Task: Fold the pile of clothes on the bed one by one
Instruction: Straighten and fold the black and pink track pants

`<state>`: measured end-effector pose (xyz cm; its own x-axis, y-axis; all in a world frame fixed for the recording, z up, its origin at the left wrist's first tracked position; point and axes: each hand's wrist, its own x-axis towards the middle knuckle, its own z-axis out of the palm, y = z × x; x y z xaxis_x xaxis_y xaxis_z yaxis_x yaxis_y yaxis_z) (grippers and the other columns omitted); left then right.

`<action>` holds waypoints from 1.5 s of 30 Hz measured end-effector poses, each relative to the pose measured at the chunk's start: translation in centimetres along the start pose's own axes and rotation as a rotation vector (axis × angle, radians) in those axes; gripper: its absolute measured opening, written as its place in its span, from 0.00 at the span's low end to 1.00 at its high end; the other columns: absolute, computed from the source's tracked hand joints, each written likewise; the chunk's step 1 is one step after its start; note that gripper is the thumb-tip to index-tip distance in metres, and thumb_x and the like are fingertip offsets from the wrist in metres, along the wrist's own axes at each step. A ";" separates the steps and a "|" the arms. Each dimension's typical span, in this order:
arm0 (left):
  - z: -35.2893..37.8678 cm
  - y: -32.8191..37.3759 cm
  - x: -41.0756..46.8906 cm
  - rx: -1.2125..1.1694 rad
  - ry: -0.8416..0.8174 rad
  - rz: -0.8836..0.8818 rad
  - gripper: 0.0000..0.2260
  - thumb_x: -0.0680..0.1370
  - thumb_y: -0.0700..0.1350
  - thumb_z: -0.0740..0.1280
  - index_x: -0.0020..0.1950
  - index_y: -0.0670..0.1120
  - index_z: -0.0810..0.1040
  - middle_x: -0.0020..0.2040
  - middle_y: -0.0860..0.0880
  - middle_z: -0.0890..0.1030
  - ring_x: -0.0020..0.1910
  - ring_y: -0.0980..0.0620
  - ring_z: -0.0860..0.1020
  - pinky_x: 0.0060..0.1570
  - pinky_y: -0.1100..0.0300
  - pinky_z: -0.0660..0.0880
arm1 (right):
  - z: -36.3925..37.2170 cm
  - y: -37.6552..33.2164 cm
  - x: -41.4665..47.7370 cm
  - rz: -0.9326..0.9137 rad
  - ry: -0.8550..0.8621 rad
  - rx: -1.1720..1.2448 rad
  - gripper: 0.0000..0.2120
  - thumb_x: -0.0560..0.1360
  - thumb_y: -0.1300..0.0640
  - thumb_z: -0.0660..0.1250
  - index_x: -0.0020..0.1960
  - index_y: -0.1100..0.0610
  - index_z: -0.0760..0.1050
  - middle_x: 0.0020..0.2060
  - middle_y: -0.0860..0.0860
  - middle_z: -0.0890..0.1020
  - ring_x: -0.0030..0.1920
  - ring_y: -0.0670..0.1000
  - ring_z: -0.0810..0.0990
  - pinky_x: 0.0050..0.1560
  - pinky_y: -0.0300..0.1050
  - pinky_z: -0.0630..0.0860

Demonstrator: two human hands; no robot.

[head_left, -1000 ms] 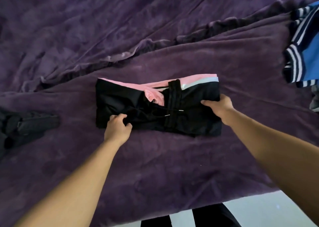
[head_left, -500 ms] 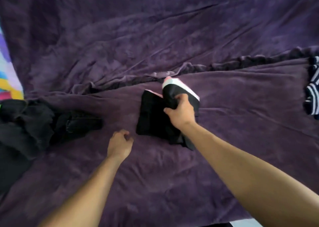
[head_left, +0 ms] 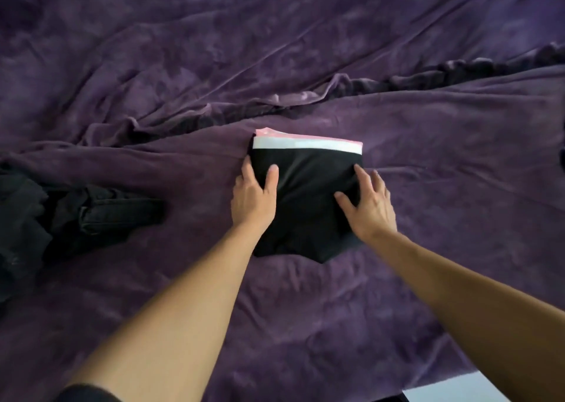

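The left hand (head_left: 252, 196) and right hand (head_left: 368, 206) lie spread flat on the folded black garment (head_left: 308, 193). Press evenly, smoothing outward so its edges sit square

Bed (head_left: 128, 279) draped in a rumpled purple blanket (head_left: 305, 40).
Soft light picks out long creases and a dark ruffled seam (head_left: 458, 73) crossing the cover; pale floor (head_left: 443, 395) shows at the lower right.
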<state>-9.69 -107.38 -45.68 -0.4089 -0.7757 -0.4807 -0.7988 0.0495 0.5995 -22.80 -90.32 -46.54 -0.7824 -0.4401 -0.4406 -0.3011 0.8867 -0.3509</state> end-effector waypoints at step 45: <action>33.7 46.7 -44.0 -0.075 -0.207 0.638 0.22 0.80 0.45 0.62 0.74 0.52 0.65 0.68 0.48 0.74 0.66 0.48 0.72 0.59 0.64 0.65 | -51.9 54.3 -14.5 0.014 0.400 -0.116 0.27 0.77 0.41 0.62 0.73 0.40 0.56 0.61 0.53 0.78 0.59 0.58 0.78 0.51 0.50 0.74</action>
<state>-43.90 -49.75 -18.07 -0.8724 -0.4722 -0.1260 -0.3430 0.4080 0.8461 -56.09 -28.47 -16.35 -0.9300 -0.3586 -0.0803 -0.3309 0.9122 -0.2416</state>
